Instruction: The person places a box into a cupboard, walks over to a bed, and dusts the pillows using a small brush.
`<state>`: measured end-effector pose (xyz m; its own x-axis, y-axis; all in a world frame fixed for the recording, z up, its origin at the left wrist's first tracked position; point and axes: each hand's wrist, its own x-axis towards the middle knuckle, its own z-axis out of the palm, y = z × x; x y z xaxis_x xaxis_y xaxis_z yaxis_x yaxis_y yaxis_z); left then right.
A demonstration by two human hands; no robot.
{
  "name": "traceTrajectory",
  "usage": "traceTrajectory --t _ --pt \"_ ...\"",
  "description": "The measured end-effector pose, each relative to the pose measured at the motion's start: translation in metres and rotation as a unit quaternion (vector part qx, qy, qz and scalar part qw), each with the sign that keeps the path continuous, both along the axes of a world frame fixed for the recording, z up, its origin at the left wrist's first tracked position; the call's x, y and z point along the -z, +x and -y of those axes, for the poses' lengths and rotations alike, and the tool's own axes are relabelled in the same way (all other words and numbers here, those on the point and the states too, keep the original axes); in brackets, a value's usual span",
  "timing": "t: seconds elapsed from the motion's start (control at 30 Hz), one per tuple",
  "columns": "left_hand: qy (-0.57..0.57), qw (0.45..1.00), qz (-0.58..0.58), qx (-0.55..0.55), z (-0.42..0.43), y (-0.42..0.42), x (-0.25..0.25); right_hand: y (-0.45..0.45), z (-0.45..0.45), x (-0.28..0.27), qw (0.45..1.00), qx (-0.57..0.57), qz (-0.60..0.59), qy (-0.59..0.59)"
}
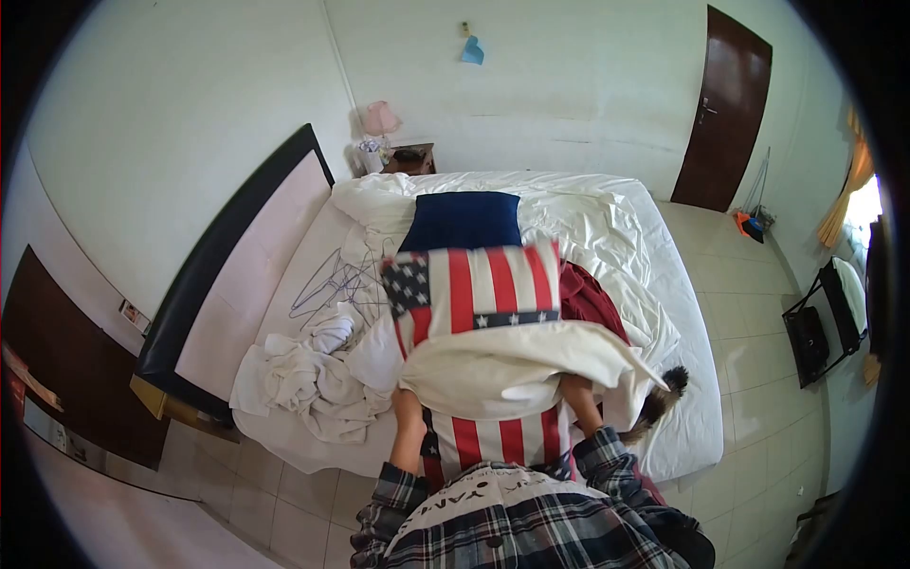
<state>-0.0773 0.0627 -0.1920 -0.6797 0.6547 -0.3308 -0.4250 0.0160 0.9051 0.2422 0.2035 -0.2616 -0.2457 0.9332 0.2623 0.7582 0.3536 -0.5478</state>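
A cushion with red and white stripes and white stars on dark blue (474,289) stands before me on the bed. A cream cloth (512,365) lies folded over in front of it, with more striped fabric (488,441) below, against my body. My left hand (408,410) is at the left edge of the cream cloth, its fingers hidden beneath. At the right edge my right hand (580,394) reaches under the cloth, fingers hidden too. Behind the striped cushion lies a dark blue cushion (464,220). Dark red cloth (590,302) shows to its right.
White crumpled cloth (318,379) and wire hangers (336,283) lie on the bed's left side. A furry striped object (664,400) is near the right edge. The padded headboard (246,266) rises at left; tiled floor (754,351) runs along the right.
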Motion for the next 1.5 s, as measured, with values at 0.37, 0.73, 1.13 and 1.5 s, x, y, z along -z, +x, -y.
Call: traceTrajectory --t 0.37,0.73,1.13,1.5 --pt "-0.267 0.85 -0.445 0.09 0.022 -0.022 0.052 0.108 -0.012 0.131 0.952 -0.004 -0.239 -0.193" --pt "0.437 0.891 -0.091 0.084 -0.089 -0.062 -0.237 0.077 -0.036 -0.313 0.843 -0.1 -0.483 0.212" --pt "0.113 0.943 -0.303 0.085 -0.087 -0.138 -0.256 0.071 -0.106 -0.308 0.89 -0.165 -0.423 -0.041" --pt "0.51 0.854 -0.027 0.099 -0.211 -0.193 -0.29 -0.035 -0.181 -0.354 0.863 -0.136 -0.388 0.294"
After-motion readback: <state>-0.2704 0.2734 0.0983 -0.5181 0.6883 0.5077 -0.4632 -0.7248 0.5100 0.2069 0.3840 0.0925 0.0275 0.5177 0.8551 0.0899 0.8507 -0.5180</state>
